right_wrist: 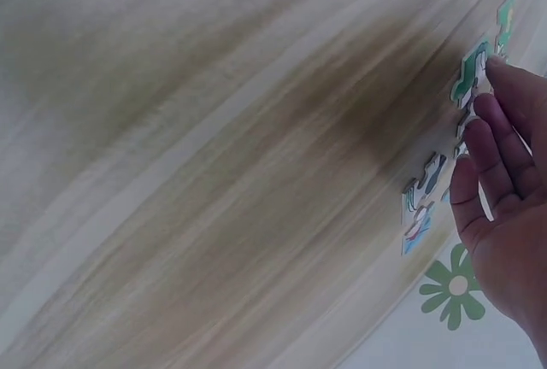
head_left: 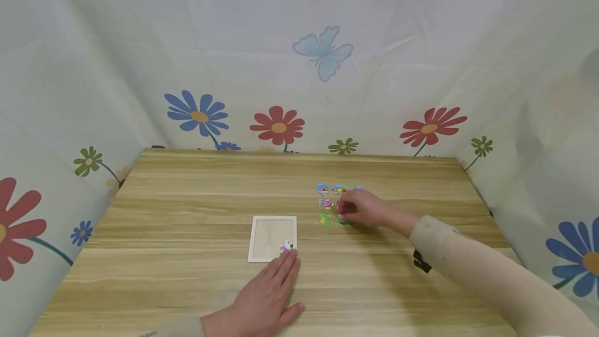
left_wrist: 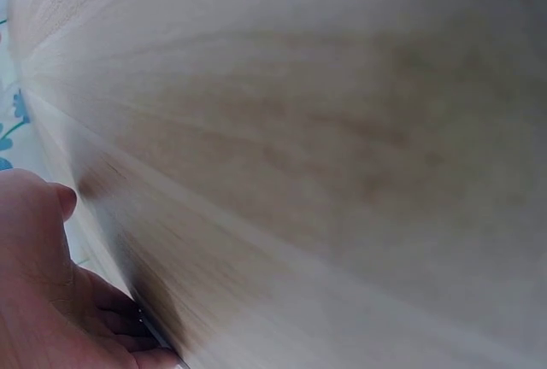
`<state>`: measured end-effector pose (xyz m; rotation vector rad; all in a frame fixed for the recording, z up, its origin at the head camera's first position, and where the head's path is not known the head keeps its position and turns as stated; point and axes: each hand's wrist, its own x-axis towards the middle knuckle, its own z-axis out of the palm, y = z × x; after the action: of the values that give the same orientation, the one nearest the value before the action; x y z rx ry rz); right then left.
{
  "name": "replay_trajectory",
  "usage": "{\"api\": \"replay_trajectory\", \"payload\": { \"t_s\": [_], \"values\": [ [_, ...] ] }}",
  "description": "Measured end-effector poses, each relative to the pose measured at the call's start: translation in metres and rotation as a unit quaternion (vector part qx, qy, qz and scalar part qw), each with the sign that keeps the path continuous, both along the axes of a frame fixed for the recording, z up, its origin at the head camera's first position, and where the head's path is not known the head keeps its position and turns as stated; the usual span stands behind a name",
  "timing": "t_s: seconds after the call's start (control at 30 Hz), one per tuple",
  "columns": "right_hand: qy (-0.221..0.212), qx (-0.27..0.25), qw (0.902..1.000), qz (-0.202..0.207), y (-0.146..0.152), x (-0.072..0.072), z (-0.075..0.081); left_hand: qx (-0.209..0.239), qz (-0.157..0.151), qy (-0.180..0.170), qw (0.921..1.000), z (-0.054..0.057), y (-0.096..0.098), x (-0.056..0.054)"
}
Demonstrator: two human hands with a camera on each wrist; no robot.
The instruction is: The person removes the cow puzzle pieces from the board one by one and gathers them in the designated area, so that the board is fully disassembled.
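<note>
A white-rimmed puzzle tray (head_left: 251, 239) lies on the wooden table, with one puzzle piece (head_left: 286, 245) in its lower right corner. My left hand (head_left: 264, 293) rests flat there, its straight fingertips at the tray's corner beside that piece. Farther right, my right hand (head_left: 362, 208) bends over a group of loose puzzle pieces. Its thumb and fingers pinch a green-and-white puzzle piece (right_wrist: 467, 77), seen in the right wrist view. The palm and loosely bent fingers (right_wrist: 491, 155) hide part of the group. In the left wrist view, my left hand (left_wrist: 38, 284) lies low at the table.
Loose pieces stand in rows, including a blue one (head_left: 323, 188), a pink one (head_left: 326, 204) and a yellow-green one (head_left: 324, 219). A piece (right_wrist: 417, 215) lies nearer the right wrist camera. Flower-printed cloth (head_left: 234, 56) hangs around the wooden table (head_left: 187, 191).
</note>
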<state>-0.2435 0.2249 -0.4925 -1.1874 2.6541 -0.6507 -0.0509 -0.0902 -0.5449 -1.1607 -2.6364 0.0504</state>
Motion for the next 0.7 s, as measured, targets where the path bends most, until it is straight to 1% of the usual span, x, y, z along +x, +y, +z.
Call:
{"api": "replay_trajectory", "payload": {
  "t_s": [0.13,0.3,0.5,0.7],
  "values": [
    [0.011,0.013,0.9998,0.009,0.003,0.005,0.002,-0.002,0.002,-0.011,0.9999,0.001,0.0,0.0],
    [0.028,0.034,0.9989,0.013,0.005,0.011,0.003,-0.002,0.004,-0.015,0.9999,0.002,0.0,0.001],
    [0.037,0.028,0.9988,0.018,0.006,0.013,-0.001,-0.002,0.004,-0.022,0.9998,0.002,0.0,0.001],
    [0.038,0.017,0.9988,0.027,0.007,0.013,0.001,-0.005,0.007,-0.03,0.9995,0.003,0.001,0.001]
  ]
}}
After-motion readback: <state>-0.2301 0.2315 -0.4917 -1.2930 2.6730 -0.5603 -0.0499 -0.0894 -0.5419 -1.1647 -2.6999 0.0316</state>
